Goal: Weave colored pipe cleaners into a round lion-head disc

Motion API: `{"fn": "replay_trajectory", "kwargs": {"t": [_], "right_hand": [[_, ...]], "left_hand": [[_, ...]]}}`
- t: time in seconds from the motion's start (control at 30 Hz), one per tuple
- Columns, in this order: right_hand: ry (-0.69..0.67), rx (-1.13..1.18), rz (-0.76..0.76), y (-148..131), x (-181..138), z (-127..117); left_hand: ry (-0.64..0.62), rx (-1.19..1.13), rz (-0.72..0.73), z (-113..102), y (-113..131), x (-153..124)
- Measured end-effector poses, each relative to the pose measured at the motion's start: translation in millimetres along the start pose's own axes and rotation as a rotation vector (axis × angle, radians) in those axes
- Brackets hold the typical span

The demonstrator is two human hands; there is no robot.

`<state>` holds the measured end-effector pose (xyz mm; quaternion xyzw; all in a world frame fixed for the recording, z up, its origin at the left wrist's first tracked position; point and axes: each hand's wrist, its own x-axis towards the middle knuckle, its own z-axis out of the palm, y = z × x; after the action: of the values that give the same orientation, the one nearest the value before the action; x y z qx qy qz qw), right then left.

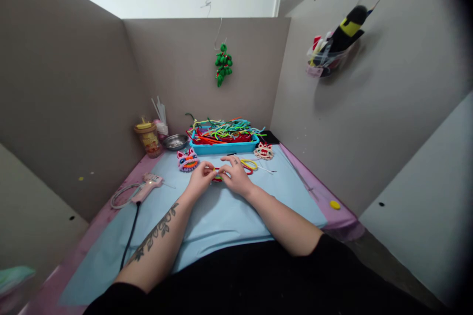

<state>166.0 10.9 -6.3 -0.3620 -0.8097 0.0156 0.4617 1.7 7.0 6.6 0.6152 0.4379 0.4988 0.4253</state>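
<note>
My left hand (202,177) and my right hand (236,177) meet over the blue cloth, fingers pinched on a small red and yellow-green piece of pipe cleaner work (218,178). My fingers cover much of it, so its full shape is hidden. Just beyond my right hand lie a bent yellow pipe cleaner (251,163) and a bent red one (249,171). Up and left of my left hand sits a lilac, pink and orange lion-head figure (187,161). A cream and red lion-head figure (264,151) rests farther right.
A blue tray (223,148) heaped with coloured pipe cleaners (231,131) stands at the back. Leftward are a metal bowl (176,142), a lidded cup (148,139) and a pink glue gun (148,188) with its cord. Grey panels (207,66) enclose the table; a pen holder (327,56) hangs right.
</note>
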Motion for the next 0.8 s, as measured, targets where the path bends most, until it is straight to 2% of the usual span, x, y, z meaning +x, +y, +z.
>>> {"fn": "replay_trajectory", "kwargs": {"t": [0.3, 0.57, 0.8], "right_hand": [[-0.051, -0.033, 0.018, -3.7, 0.4, 1.2], [-0.048, -0.036, 0.047, -1.6, 0.2, 2.3], [-0.013, 0.029, -0.035, -1.0, -1.3, -0.2]], "left_hand": [[0.010, -0.026, -0.043, -1.9, -1.1, -1.4], [-0.019, 0.158, 0.113, -9.9, -1.5, 0.9], [0.047, -0.055, 0.032, -7.1, -0.6, 1.1]]}}
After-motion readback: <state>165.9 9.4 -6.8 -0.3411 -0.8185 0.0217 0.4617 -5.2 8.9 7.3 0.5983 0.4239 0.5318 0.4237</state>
